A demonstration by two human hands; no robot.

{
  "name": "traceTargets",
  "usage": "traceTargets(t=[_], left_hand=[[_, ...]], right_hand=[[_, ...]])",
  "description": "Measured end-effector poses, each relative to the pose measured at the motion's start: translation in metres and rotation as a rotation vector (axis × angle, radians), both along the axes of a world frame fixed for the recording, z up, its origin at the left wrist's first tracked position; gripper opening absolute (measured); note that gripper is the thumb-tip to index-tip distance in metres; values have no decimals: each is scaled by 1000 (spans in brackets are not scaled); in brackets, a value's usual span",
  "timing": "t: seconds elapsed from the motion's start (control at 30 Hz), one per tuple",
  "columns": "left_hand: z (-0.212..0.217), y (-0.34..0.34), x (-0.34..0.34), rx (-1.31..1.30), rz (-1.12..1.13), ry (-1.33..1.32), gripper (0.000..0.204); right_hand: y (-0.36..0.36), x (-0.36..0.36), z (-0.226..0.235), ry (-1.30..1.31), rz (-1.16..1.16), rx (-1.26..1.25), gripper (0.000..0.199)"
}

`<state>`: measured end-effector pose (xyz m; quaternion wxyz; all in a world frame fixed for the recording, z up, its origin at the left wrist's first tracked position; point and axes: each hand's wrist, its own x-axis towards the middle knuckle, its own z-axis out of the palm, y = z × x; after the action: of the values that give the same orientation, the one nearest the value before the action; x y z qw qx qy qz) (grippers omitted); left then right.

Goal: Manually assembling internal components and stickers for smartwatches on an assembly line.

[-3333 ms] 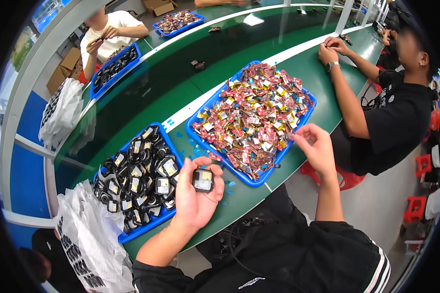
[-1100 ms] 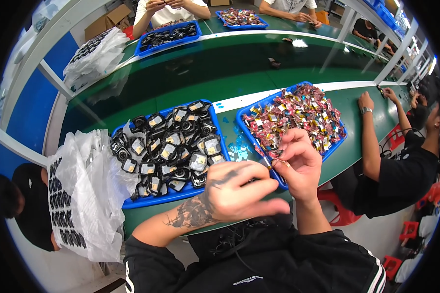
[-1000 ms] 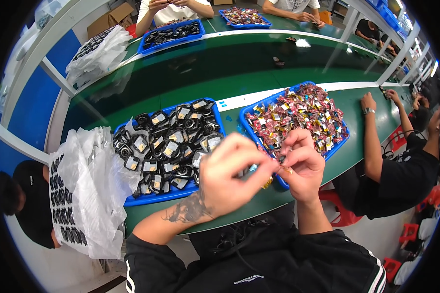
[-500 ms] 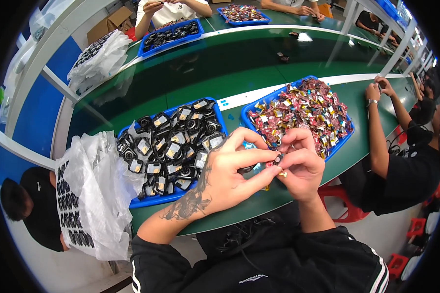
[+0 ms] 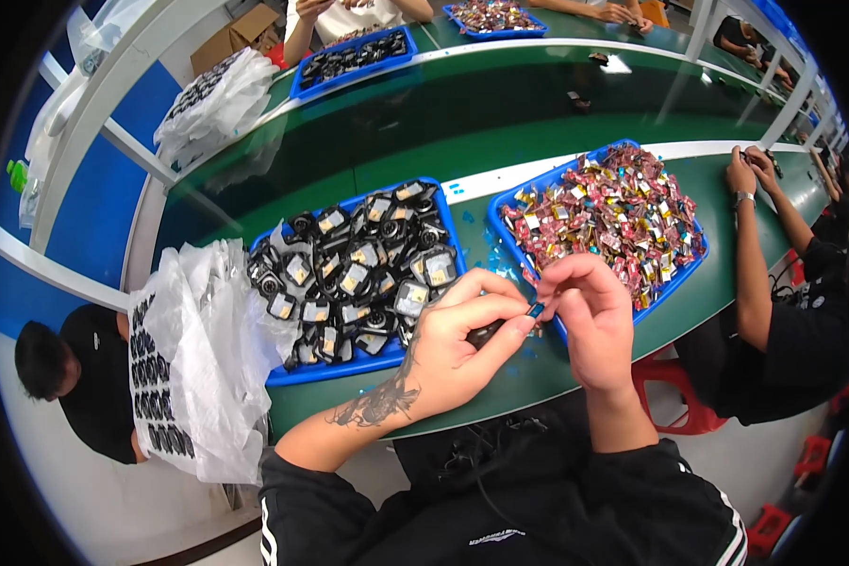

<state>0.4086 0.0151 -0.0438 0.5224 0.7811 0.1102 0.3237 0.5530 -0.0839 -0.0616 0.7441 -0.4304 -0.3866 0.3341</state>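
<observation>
My left hand [image 5: 462,344], closed, holds a dark rounded part [image 5: 484,333] that shows between its fingers, mostly hidden. At the tips of its thumb and forefinger sits a small shiny blue piece [image 5: 536,309]. My right hand [image 5: 596,325] meets it there, thumb and fingertips pinched together at the blue piece; whatever lies in that pinch is too small to make out. Left of my hands stands a blue tray [image 5: 452,226] heaped with black device housings [image 5: 354,276]. Beyond my right hand is another blue tray [image 5: 703,253], full of small red circuit pieces [image 5: 623,212] with white and yellow patches.
Blue film scraps [image 5: 502,262] lie on the green table [image 5: 424,407] between the trays. Plastic-wrapped sheets of black parts [image 5: 198,368] are stacked at the left. A white frame post [image 5: 66,269] rises there. A co-worker's arms [image 5: 743,222] are at the right; others work across the table.
The view has shifted slightly, so the trays appear farther right. A blue piece now shows at my fingertips, where a dark part with red and yellow bits showed before. My right fingers have moved.
</observation>
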Motion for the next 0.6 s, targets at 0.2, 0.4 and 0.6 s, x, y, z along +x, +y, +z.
traceTargets(t=[0.2,0.4,0.6], left_hand=[[-9,-4,-9,75,72,21,11],[-22,-6,-13,-165,49,142,9],[-32,-5,-14,-213,103,143,9]], right_hand=[[0,2,-2,-230,79,-125,6],[8,-6,-1,-859,-231,-61,14],[13,-5,-11,-1043,-301,61,18]])
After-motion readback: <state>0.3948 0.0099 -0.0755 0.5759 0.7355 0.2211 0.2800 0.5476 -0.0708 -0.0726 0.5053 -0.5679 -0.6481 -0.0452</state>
